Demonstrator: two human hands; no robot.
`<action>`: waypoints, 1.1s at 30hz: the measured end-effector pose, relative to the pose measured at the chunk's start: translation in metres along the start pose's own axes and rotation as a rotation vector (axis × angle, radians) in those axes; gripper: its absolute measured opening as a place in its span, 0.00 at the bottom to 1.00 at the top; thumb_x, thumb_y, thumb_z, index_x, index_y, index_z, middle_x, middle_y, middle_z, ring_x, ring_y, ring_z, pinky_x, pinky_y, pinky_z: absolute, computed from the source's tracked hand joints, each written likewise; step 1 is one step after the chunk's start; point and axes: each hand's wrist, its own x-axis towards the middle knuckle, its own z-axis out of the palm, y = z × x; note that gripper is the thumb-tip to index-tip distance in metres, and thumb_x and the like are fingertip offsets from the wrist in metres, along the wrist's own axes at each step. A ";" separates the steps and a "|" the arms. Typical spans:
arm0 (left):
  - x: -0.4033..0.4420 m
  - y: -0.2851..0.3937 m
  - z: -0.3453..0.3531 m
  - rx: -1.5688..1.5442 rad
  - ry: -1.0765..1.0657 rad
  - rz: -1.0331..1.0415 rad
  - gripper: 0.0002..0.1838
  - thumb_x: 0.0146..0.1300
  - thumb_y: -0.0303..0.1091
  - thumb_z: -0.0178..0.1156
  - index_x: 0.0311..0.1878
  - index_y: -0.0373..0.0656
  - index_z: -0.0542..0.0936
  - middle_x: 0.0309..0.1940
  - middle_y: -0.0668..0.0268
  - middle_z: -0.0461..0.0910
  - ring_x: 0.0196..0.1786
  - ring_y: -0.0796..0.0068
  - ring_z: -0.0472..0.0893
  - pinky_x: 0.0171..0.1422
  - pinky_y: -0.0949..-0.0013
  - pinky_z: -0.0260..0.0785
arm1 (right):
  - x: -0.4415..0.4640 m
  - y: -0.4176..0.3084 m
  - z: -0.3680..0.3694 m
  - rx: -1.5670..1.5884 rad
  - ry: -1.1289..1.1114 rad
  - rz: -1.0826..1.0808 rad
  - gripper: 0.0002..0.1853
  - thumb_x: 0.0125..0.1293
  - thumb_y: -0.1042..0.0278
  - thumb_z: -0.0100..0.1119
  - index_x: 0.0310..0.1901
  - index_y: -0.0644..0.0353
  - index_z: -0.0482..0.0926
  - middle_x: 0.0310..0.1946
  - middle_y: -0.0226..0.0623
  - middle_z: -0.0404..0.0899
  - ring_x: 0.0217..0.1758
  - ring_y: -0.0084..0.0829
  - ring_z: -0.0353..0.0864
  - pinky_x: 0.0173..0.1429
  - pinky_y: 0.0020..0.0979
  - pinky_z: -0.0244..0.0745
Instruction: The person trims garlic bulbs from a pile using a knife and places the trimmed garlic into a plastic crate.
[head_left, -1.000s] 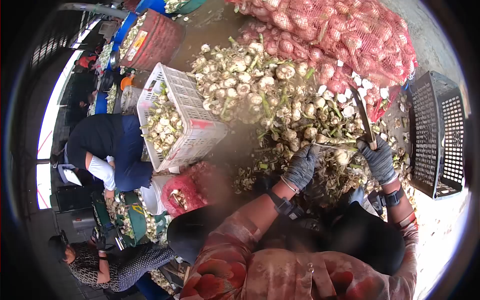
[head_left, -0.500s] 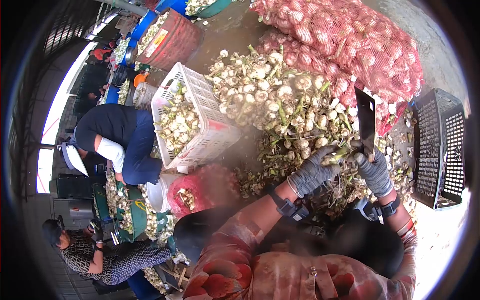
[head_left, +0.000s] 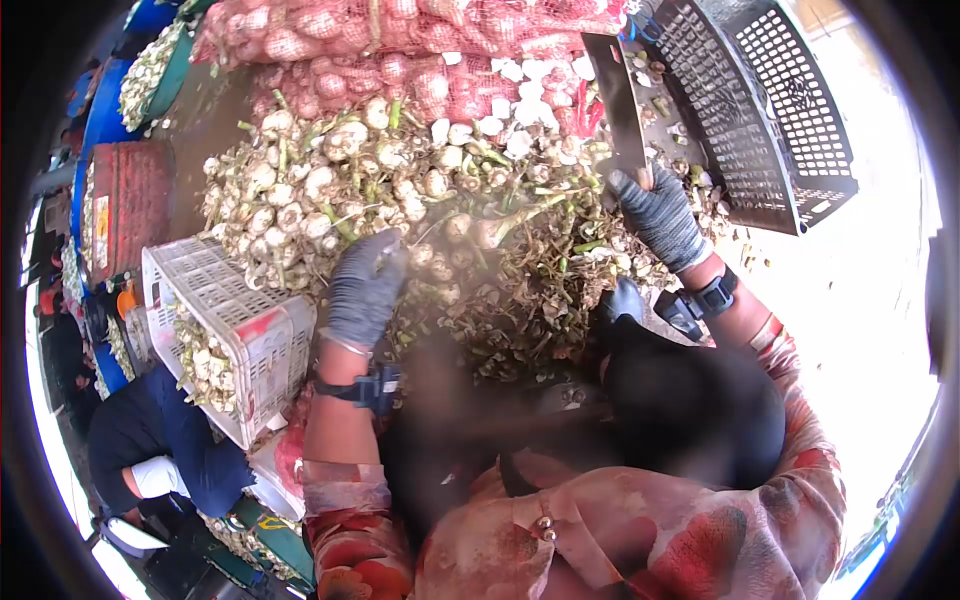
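Note:
My right hand point(head_left: 660, 215), in a grey glove, is closed round the handle of a broad knife point(head_left: 622, 105), whose blade points up toward the mesh sacks. At the left edge of the garlic heap point(head_left: 320, 185) is my left hand point(head_left: 367, 288), also gloved, with its fingers bent at the bulbs; whether it grips one is hidden. Between the hands lie long-stemmed garlic bulbs, one of them a pale bulb point(head_left: 490, 233) with its green stem. Cut stems and roots point(head_left: 540, 310) cover the ground nearer my legs.
Red mesh sacks point(head_left: 430, 85) of garlic lie behind the heap. A white crate point(head_left: 275, 335) with garlic stands at left, a black crate point(head_left: 765, 120) at upper right. Beyond are a red drum point(head_left: 130, 210), a green tub point(head_left: 165, 80) and a bent-over person point(head_left: 150, 430).
The view has swung left. My left hand has parted from the knife hand and moved left to the heap. The stem it held near the blade is no longer there; the right hand still holds the knife.

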 end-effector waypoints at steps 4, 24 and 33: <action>0.043 0.043 0.118 0.233 -0.122 0.196 0.20 0.62 0.42 0.56 0.54 0.42 0.79 0.51 0.53 0.80 0.56 0.52 0.76 0.65 0.55 0.64 | 0.000 0.017 -0.003 -0.118 -0.011 0.024 0.15 0.68 0.59 0.63 0.48 0.63 0.79 0.33 0.29 0.81 0.36 0.19 0.76 0.44 0.27 0.74; 0.023 0.081 0.115 -0.230 -0.212 0.216 0.20 0.61 0.35 0.65 0.51 0.30 0.77 0.43 0.51 0.81 0.45 0.59 0.79 0.54 0.62 0.70 | -0.002 0.100 -0.018 -0.344 -0.327 -0.084 0.24 0.62 0.42 0.63 0.45 0.57 0.78 0.31 0.42 0.79 0.38 0.37 0.81 0.45 0.36 0.76; 0.005 0.071 0.115 -0.637 -0.325 -0.105 0.43 0.58 0.29 0.67 0.73 0.43 0.53 0.67 0.59 0.63 0.67 0.63 0.69 0.69 0.62 0.65 | 0.018 0.045 -0.010 0.005 -0.112 0.147 0.23 0.64 0.43 0.64 0.40 0.59 0.80 0.24 0.29 0.77 0.24 0.20 0.74 0.28 0.27 0.72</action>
